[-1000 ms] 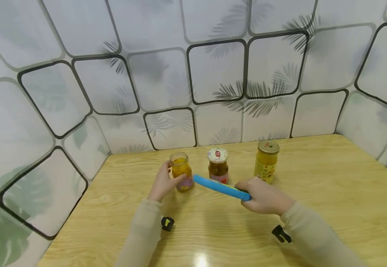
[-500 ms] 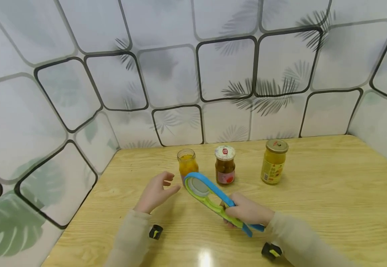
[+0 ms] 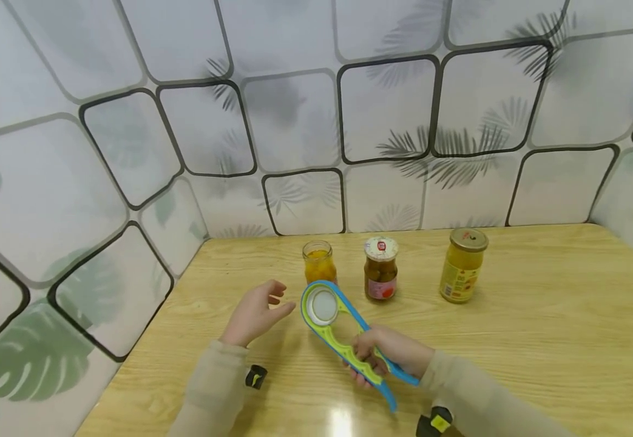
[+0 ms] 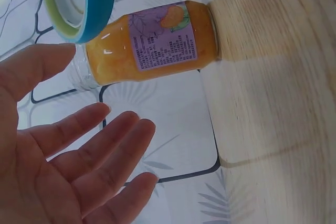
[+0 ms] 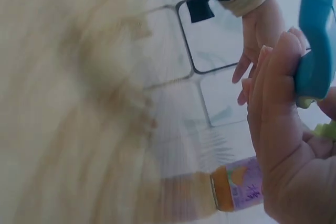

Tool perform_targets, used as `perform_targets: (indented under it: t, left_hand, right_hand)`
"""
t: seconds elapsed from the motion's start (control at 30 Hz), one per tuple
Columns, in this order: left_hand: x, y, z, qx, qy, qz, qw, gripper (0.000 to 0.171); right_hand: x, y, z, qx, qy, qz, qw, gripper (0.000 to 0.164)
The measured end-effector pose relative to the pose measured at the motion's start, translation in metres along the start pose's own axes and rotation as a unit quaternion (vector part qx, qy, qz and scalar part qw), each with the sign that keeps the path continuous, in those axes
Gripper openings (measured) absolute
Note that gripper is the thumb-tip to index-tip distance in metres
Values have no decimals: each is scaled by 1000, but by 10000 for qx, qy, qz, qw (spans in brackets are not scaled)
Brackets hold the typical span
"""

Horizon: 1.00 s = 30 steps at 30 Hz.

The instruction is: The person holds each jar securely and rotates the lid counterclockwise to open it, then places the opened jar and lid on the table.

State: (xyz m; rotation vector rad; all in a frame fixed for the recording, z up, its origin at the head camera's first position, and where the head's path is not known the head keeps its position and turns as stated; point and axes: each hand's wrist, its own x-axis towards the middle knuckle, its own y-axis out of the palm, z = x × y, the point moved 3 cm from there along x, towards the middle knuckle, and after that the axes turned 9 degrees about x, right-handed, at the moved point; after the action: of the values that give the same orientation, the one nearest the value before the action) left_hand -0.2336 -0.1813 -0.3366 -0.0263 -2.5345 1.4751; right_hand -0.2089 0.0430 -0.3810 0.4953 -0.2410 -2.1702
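My right hand (image 3: 395, 351) grips the handles of a blue and green jar opener (image 3: 343, 351). A round lid (image 3: 323, 305), its pale inner side showing, sits in the opener's loop. Behind the loop stands a lidless glass jar (image 3: 319, 266) of orange fruit, upright on the table; the left wrist view shows its purple label (image 4: 164, 38). To the left of the opener my left hand (image 3: 256, 312) hovers with relaxed fingers apart, holding nothing. In the right wrist view, part of the opener (image 5: 315, 40) shows beside the right hand's fingers.
A brown jar (image 3: 380, 270) with a white patterned lid stands right of the lidless one. Farther right is a taller yellow jar (image 3: 462, 267) with a gold lid. A patterned wall covering (image 3: 294, 133) rises behind the wooden table (image 3: 540, 321).
My left hand has let go of the orange fruit jar and drawn back left. My right hand has moved left and lower, turning the opener so the lid in its loop shows.
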Motion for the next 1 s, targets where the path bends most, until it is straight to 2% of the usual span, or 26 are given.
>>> perform_targets:
  t: [0.17, 0.3, 0.4, 0.67, 1.0]
  left_hand:
    - [1, 1, 1, 130, -30, 87, 9999, 34]
    - [1, 1, 2, 161, -78, 214, 9996, 33]
    - [1, 0, 2, 174, -93, 271, 9994, 33]
    - [2, -1, 1, 284, -89, 372, 9989, 35]
    - [2, -5, 5, 255, -229, 472, 9983, 37]
  right_hand:
    - [6, 5, -5, 873, 316, 268, 9953, 28]
    - [9, 8, -8, 1315, 479, 514, 9888, 30]
    - [10, 9, -9, 1580, 554, 520, 9845, 29]
    - [11, 10, -13, 1802, 628, 620, 9797, 27]
    - [13, 10, -21, 1930, 833, 392, 9769, 30]
